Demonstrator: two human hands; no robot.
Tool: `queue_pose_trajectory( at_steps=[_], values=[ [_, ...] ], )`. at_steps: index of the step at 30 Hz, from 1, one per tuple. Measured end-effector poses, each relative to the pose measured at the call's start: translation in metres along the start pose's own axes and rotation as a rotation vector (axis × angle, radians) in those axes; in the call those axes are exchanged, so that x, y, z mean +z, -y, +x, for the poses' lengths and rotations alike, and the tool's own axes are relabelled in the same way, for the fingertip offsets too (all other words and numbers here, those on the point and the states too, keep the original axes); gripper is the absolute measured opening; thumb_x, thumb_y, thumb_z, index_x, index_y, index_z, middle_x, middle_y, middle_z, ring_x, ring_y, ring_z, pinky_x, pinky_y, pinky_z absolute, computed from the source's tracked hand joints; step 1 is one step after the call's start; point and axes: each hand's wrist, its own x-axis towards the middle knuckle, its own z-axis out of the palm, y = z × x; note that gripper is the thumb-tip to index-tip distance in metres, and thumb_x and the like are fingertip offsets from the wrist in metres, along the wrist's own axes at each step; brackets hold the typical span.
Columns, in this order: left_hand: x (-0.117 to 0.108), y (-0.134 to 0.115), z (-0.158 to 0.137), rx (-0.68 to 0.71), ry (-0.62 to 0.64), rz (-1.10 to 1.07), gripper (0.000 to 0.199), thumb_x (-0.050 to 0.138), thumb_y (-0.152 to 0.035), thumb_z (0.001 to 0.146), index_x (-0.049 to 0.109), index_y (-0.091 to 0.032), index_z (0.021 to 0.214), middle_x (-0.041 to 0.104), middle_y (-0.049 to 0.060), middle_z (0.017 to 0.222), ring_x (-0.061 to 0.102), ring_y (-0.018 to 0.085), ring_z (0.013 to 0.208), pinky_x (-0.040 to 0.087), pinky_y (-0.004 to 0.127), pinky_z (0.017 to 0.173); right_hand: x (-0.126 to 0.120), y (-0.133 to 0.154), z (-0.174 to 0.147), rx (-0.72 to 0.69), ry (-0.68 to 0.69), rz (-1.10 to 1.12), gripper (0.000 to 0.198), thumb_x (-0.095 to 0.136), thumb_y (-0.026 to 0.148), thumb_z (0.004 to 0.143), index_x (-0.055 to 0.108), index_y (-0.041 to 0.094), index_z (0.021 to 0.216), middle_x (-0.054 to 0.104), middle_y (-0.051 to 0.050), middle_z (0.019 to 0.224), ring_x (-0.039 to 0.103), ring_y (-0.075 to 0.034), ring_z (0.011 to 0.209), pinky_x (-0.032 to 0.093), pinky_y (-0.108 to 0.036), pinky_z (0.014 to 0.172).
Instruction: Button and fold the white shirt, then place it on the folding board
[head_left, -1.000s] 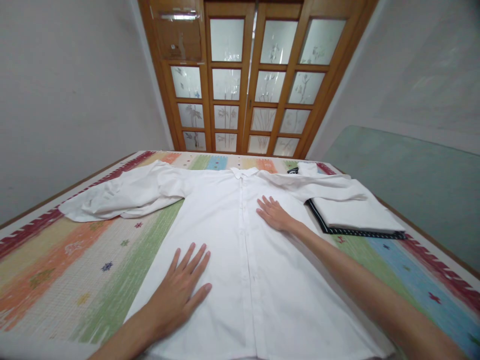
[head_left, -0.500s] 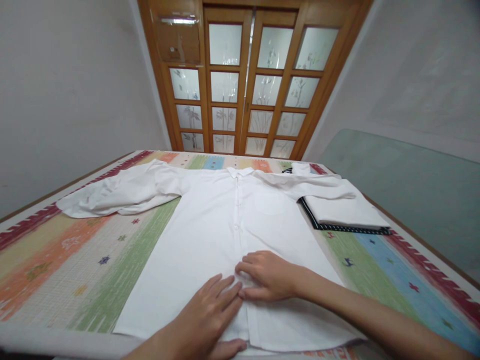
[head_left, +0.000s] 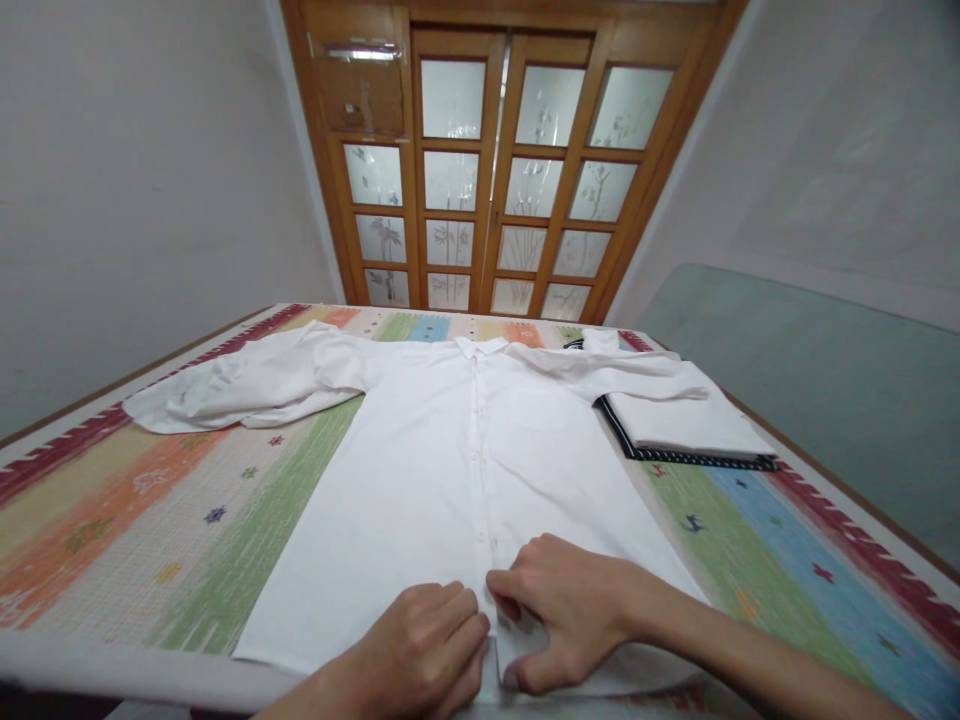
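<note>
A white button-up shirt (head_left: 442, 460) lies flat and face up on a striped, many-coloured bed cover (head_left: 127, 500), collar toward the far doors, sleeves spread out to both sides. My left hand (head_left: 424, 655) and my right hand (head_left: 559, 615) are side by side at the shirt's near hem, on either side of the button placket. Both have their fingers curled and pinch the white fabric at the bottom of the placket. The shirt's right sleeve lies over a folded white cloth (head_left: 686, 425).
The folded white cloth rests on a dark dotted fabric (head_left: 660, 455) at the right of the bed. Wooden doors with frosted glass panes (head_left: 495, 170) stand beyond the bed. Grey walls flank both sides, and a pale green surface (head_left: 825, 380) is at the right.
Both hands slid from flat on the shirt's chest and side down to the near hem, came together at the placket and curled onto the fabric.
</note>
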Motion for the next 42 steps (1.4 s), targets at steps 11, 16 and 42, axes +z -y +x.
queue_pose_trajectory(
  at_steps=[11,16,42],
  values=[
    [-0.014,0.007,0.005,-0.207,-0.055,-0.34,0.01,0.045,-0.012,0.093,0.051,-0.02,0.094,0.057,0.001,0.076,0.055,0.014,0.069,0.043,0.025,0.061,0.019,0.005,-0.015,0.028,-0.147,0.016,0.012,0.054,0.024,0.077,0.062,0.018,0.07,0.065,-0.003,0.061,0.052,-0.015,0.049,0.029,-0.027,0.053],
    [-0.01,0.003,0.005,-0.185,0.039,-0.363,0.008,0.046,-0.014,0.094,0.05,-0.02,0.092,0.058,0.002,0.079,0.054,0.015,0.072,0.043,0.027,0.066,0.04,0.002,-0.028,0.057,-0.776,0.179,0.021,0.041,0.021,0.087,0.042,0.022,0.066,0.044,0.003,0.054,0.04,-0.012,0.05,0.029,-0.026,0.054],
    [-0.008,-0.003,-0.001,-0.08,0.354,-0.089,0.02,0.052,-0.012,0.083,0.047,-0.02,0.1,0.058,0.005,0.094,0.053,0.02,0.083,0.045,0.032,0.071,0.091,0.011,-0.006,-0.256,-1.106,0.185,0.015,0.039,0.01,0.082,0.033,0.024,0.081,0.034,0.006,0.062,0.034,-0.013,0.051,0.029,-0.027,0.052]
  ],
)
